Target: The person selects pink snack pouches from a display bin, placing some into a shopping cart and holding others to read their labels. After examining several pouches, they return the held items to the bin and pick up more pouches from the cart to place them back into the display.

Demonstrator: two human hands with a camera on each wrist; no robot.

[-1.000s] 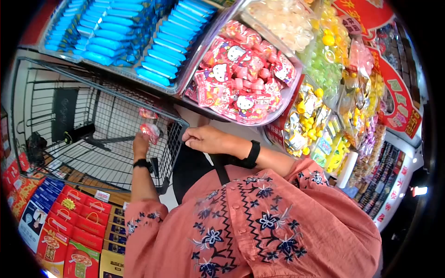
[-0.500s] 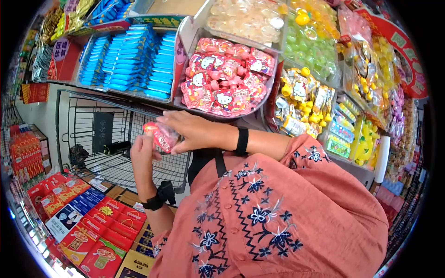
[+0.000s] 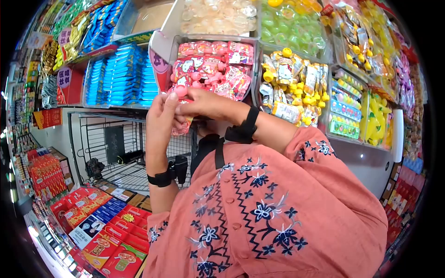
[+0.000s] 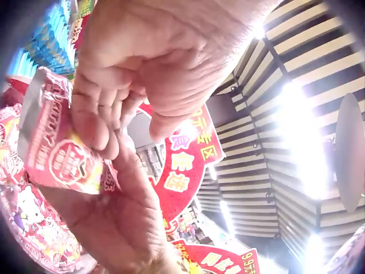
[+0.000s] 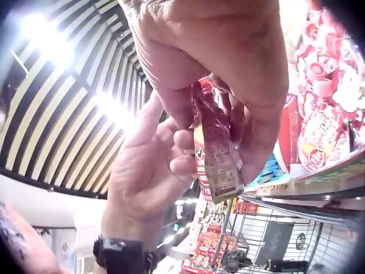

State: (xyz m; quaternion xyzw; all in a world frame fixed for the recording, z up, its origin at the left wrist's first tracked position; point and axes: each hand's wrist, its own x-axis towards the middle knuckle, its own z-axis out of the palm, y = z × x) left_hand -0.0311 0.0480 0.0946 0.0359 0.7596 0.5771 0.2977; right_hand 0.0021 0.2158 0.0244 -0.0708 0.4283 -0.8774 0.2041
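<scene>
Both hands are together in front of the body, over the near right part of the shopping cart (image 3: 139, 129). Between them is a pink and red spouted pouch (image 3: 181, 127) with a round pink cap (image 3: 181, 90) at its top. My left hand (image 3: 161, 118) grips it from the left, thumb up by the cap. From the other side my right hand (image 3: 206, 103) holds it with bent fingers. Printed lettering shows on the pouch (image 4: 60, 148) in the left wrist view; its narrow side faces the right wrist view. Fingers hide its upper part.
Just beyond the hands, a bin (image 3: 252, 69) holds similar pink pouches. Blue packets (image 3: 120, 76) fill the bin to its left, yellow-capped pouches (image 3: 296, 88) the one to its right. Red gift boxes (image 3: 109, 243) lie at the lower left.
At first the left hand alone held a red packet over the cart; then the right hand came to the pouch. Both hands have since risen toward the bins, and the head view has shifted.
</scene>
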